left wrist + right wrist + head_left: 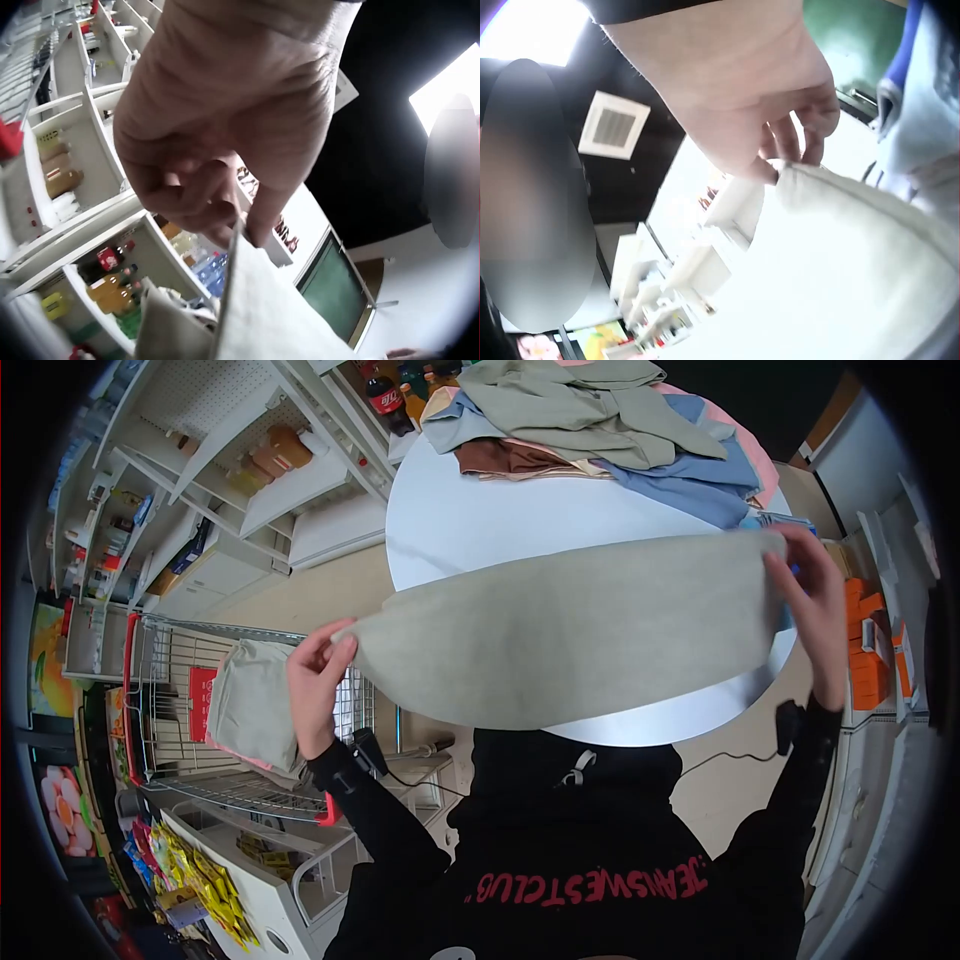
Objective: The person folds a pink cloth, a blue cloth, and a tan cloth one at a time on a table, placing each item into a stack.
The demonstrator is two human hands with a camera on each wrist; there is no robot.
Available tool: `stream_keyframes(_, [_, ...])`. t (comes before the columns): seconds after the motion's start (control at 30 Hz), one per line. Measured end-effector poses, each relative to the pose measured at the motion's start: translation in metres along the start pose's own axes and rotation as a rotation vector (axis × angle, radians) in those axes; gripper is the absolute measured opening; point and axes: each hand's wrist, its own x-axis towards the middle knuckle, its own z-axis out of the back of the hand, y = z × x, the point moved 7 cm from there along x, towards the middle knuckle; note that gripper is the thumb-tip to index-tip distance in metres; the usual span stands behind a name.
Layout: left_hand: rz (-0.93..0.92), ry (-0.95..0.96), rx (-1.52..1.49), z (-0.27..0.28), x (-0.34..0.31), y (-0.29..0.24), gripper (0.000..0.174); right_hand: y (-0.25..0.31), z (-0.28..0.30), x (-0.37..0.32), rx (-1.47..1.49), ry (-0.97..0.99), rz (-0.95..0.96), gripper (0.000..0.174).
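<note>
A grey-green cloth (560,630) is stretched between both hands above the near part of a round white table (440,510). My left hand (318,685) pinches its left end between thumb and fingers; the left wrist view shows the same hand (232,127) gripping a corner of the cloth (262,300). At the other end, my right hand (815,595) pinches the upper right corner. In the right wrist view, that hand (742,97) holds the cloth's edge (840,247) by thumb and fingertips.
A pile of clothes (620,420), grey-green, blue, brown and pink, lies at the table's far side. To the left stands a shopping cart (160,735) with folded cloth (255,700) inside. Shelves (300,490) with bottles stand at the back left; orange boxes (866,670) are at the right.
</note>
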Motion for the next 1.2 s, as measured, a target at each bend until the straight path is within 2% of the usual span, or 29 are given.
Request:
stream_keyframes(0.03, [0.003,0.007,0.002,-0.011,0.01,0.009,0.027,0.003,-0.012,0.004,-0.093,-0.086,0.023,0.027])
stream_keyframes(0.07, [-0.055,0.0,0.065,-0.021,0.023,0.024,0.027,0.002,-0.027,0.004,-0.094,-0.088,0.017,0.027])
stream_keyframes(0.13, [-0.113,-0.016,0.118,-0.036,0.03,0.036,0.026,-0.006,-0.062,0.009,-0.393,0.057,-0.025,0.029])
stream_keyframes(0.27, [-0.088,-0.051,0.12,-0.045,0.026,0.053,0.027,-0.025,-0.068,0.01,-0.417,-0.019,0.036,0.032])
stream_keyframes(0.43, [-0.126,-0.151,-0.01,-0.034,0.025,0.028,0.027,-0.021,-0.048,0.011,-0.346,-0.02,-0.053,0.032])
stream_keyframes(0.5, [-0.067,-0.178,0.051,-0.039,0.027,0.017,0.026,-0.03,-0.052,0.022,-0.416,0.039,-0.034,0.034])
stream_keyframes(0.67, [-0.104,-0.123,0.218,-0.053,0.043,0.04,0.03,-0.031,-0.068,0.026,-0.471,0.202,-0.023,0.043])
stream_keyframes(0.83, [-0.13,-0.181,-0.003,-0.055,0.03,0.057,0.04,-0.024,-0.065,0.014,-0.37,0.242,-0.098,0.057])
stream_keyframes(0.93, [-0.126,-0.273,-0.169,-0.052,0.013,0.066,0.044,0.004,-0.064,-0.008,-0.603,0.169,0.209,0.063])
stream_keyframes(0.97, [0.121,-0.125,-0.204,-0.057,0.005,0.094,0.044,0.013,-0.064,-0.015,-0.596,0.179,0.218,0.063])
stream_keyframes(1.0, [0.365,0.027,-0.239,-0.062,-0.008,0.118,0.044,0.025,-0.072,-0.025,-0.537,0.307,0.228,0.063])
stream_keyframes(1.03, [0.368,0.018,-0.237,-0.056,-0.015,0.122,0.044,0.037,-0.079,-0.035,-0.478,0.434,0.235,0.064])
stream_keyframes(1.07, [0.351,0.092,-0.235,-0.056,-0.021,0.125,0.044,0.042,-0.087,-0.042,-0.42,0.56,0.241,0.065])
stream_keyframes(1.13, [0.319,0.248,-0.227,-0.06,-0.032,0.119,0.043,0.034,-0.096,-0.05,-0.415,0.626,0.214,0.065])
stream_keyframes(1.2, [0.279,0.22,-0.229,-0.053,-0.028,0.099,0.043,0.022,-0.108,-0.061,-0.417,0.738,0.157,0.064])
